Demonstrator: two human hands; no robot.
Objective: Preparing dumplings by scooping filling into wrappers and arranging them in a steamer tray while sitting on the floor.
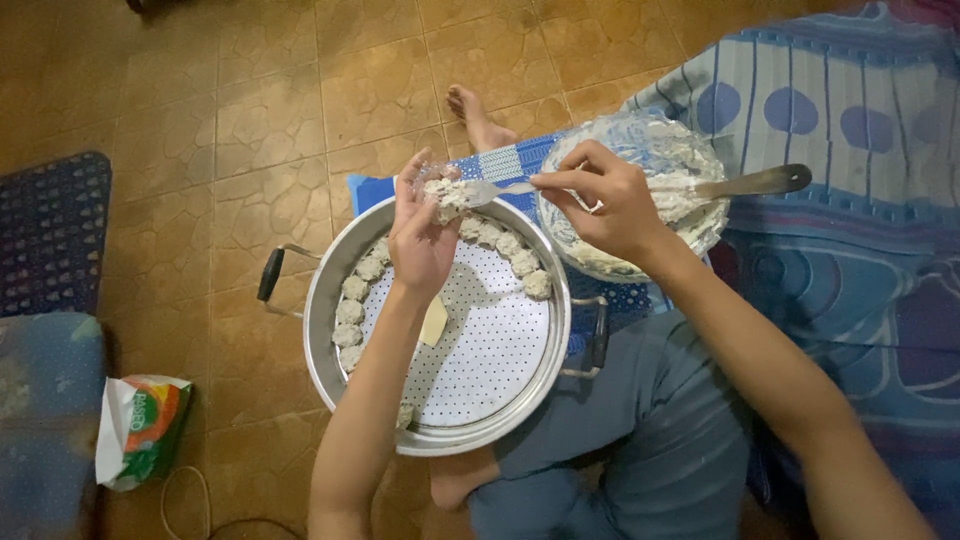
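Left hand (422, 232), fingers curled upward, cups a dumpling wrapper (446, 192) topped with pale filling, held above the far rim of a round metal steamer tray (330, 290). Right hand (610, 205), just to the right of it, pinches the handle of a fork (500, 189) between thumb and fingers, with the tines resting on the filling in the wrapper. Below the left hand, a row of finished dumplings (352, 312) curves along the tray's edge, and one loose wrapper (434, 321) lies flat on the perforated surface beside the left wrist. Behind the right hand stands a clear bowl of filling (680, 160) with a metal spoon handle (760, 181) jutting out to the right. Farther left of the hands, on the tiled floor (250, 110), sits an opened white and green packet (140, 428).
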